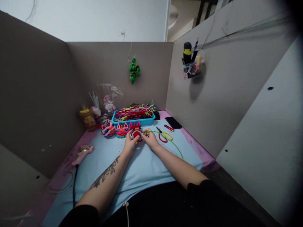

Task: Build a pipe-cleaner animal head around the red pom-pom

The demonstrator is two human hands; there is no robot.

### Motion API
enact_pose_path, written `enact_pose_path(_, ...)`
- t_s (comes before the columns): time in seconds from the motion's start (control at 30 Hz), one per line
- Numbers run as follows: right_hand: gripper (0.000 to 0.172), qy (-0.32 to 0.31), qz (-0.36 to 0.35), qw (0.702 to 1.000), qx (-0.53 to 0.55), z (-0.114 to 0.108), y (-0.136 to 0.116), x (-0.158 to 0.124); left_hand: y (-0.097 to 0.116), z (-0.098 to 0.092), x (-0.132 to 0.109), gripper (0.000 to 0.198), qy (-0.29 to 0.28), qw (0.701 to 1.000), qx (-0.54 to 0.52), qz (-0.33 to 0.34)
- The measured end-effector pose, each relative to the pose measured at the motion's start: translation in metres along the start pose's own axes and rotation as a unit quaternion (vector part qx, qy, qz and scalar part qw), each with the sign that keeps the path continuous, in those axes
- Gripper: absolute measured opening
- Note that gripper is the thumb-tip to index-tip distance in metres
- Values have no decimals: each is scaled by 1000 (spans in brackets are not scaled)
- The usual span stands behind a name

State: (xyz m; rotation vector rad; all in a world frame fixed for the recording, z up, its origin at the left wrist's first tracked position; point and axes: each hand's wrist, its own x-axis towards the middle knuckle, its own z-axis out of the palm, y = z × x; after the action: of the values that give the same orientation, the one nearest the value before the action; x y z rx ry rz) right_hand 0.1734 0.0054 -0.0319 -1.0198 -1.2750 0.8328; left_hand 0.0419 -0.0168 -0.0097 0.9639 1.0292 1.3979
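The left hand (130,142) is gripping a round red-and-blue craft piece (137,135) before the blue tray (148,121).

The right hand (151,139) is pinching a green pipe cleaner (175,146) at the piece's edge; scissors (168,132) are lying off the tray's near right corner. Three eared ornaments (122,131) are standing along the tray's near side, and a pink glue gun (82,153) is lying nearer, well to its left.

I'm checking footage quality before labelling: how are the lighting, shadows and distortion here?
Head view: soft, rather dim light; a blurry shadow on the right partition below the clear tool holder. Head view edges: upper right corner black, wide-angle look, forearms looming large. Head view centre: the red-centred piece in the left hand too small for fine detail.
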Motion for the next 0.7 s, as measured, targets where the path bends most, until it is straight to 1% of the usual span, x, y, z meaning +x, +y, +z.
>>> enact_pose_path(0.2,23,30,-6,1000,-5,4,3,-2,-1,1,0,69,-4,1000,-6,5)
enact_pose_path(0.37,25,49,-9,999,1,7,6,-3,-3,1,1,70,-5,1000,-14,9)
enact_pose_path(0.7,20,88,1,996,28,15,14,1,-8,6,-3,66,-25,999,-21,2)
